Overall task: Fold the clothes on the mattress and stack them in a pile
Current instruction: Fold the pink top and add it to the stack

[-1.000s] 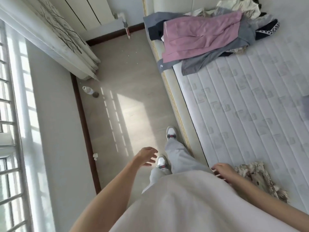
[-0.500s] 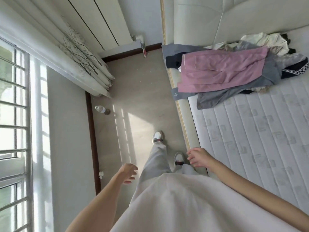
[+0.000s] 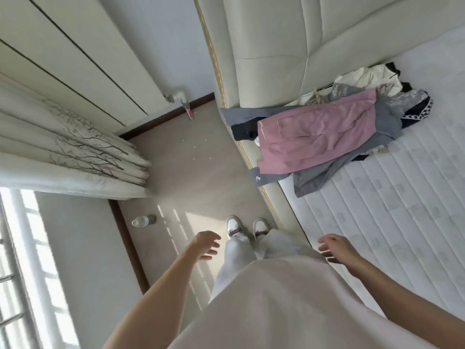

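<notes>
Bedroom floor (image 3: 201,172) runs pale and sunlit between a curtained window and the bed, with the padded headboard (image 3: 289,46) rising well ahead of both hands. White quilted mattress (image 3: 390,222) lies just to the right of the right hand and stretches away from it.

Up at the head end of the mattress, well ahead of the hands, sits the heap of clothes (image 3: 352,129), loose and unfolded, with parts draped over the bed edge. On top lies a pink garment (image 3: 312,139), spread fairly flat; under it a long grey garment (image 3: 334,170) trails back toward the right hand, and cream and dark pieces bunch behind.

All of it looks soft, light and limp, so I judge it will sag and slide rather than hold shape. The pink piece seems the easiest first pick: pinched at two corners of one edge or at a waistband, lifted clear, then laid flat on open mattress to fold. The grey one beneath may drag along if layers cling.

Left hand (image 3: 205,245) hangs over the floor beside the shoes, fingers spread and loosely bent, gripping nothing. Right hand (image 3: 334,248) hovers at the mattress edge, fingers likewise relaxed and apart, empty; whether it brushes the mattress I cannot tell.
</notes>
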